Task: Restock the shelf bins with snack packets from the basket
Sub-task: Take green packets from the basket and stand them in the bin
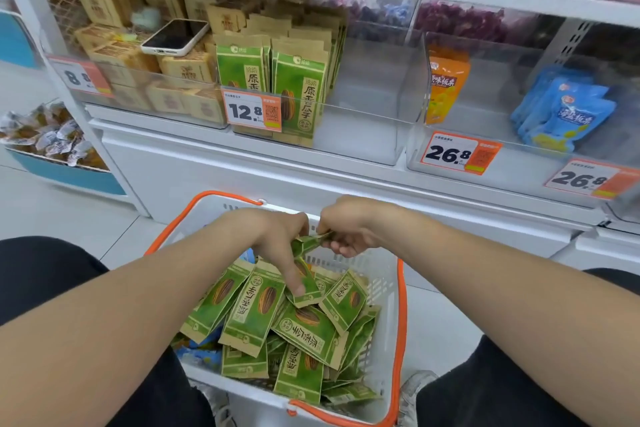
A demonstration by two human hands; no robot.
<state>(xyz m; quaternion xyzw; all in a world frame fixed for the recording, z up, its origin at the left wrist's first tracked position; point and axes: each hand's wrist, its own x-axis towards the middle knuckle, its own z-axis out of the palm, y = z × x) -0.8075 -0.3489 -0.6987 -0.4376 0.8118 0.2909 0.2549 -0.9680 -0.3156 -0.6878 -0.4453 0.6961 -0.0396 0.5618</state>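
The left hand (277,236) reaches in from the lower left, wrist bent down over the basket (382,274). Its upper fingers are curled against one end of a green packet (310,243), while one finger (294,274) stretches straight down and its tip touches another packet (306,295) on the pile. The right hand (349,230) comes in from the right at the same height, its fingers curled round the other end of the lifted packet. That packet hangs between both hands, above the basket's far rim and clear of the heap.

Below them the green packets (256,315) lie loose and overlapping at many angles, filling the white basket, with some blue wrappers (199,354) showing at its left edge. Orange handles (401,322) run along both sides. The basket sits on the floor (440,322) between the person's dark-clad knees (45,274).

Straight ahead, the clear middle bin (374,87) holds upright green packets (301,94) packed against its left side behind a 12.8 price tag (252,111); its right part is bare floor up to a clear divider (424,80). The left bin holds brown packets (187,69) with a phone (175,38) lying on top. To the right stand an orange packet (446,87) and blue packets (561,114).
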